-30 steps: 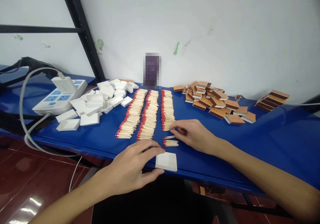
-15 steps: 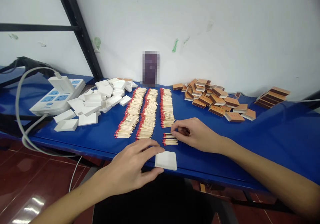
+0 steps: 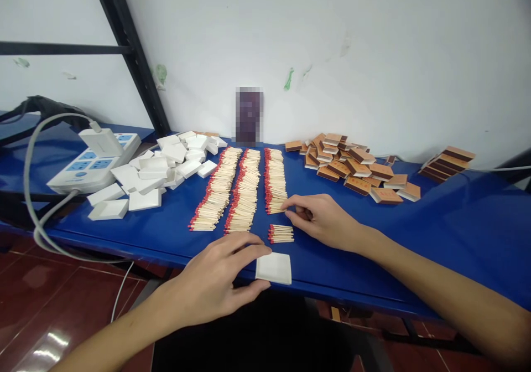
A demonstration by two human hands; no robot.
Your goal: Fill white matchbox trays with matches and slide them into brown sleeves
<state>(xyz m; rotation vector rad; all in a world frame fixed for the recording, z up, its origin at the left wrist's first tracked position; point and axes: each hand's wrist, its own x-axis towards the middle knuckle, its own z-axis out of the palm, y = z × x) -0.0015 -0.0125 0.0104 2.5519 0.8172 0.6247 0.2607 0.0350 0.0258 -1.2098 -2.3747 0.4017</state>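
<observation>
My left hand (image 3: 222, 272) holds a white matchbox tray (image 3: 274, 268) at the table's front edge, thumb on the near side and fingers on the far side. My right hand (image 3: 321, 217) has its thumb and index finger pinched around the stick ends of matches at the near end of the right-hand row of matches (image 3: 276, 181). Just below the fingers lies a small group of matches (image 3: 282, 233), red heads to the left, between that row and the tray. Two longer rows of matches (image 3: 218, 189) (image 3: 245, 189) run alongside to the left.
White matchbox trays (image 3: 145, 170) are heaped at the left beside a power strip (image 3: 89, 167) with a plugged-in charger and cable. Brown matchbox sleeves (image 3: 352, 167) are piled at the right, with more stacked sleeves (image 3: 448, 163) farther right. A pixelated dark object (image 3: 249, 114) stands against the wall.
My right hand has moved slightly away from the small group of matches, up to the near end of the right-hand row. My left hand stays on the tray.
</observation>
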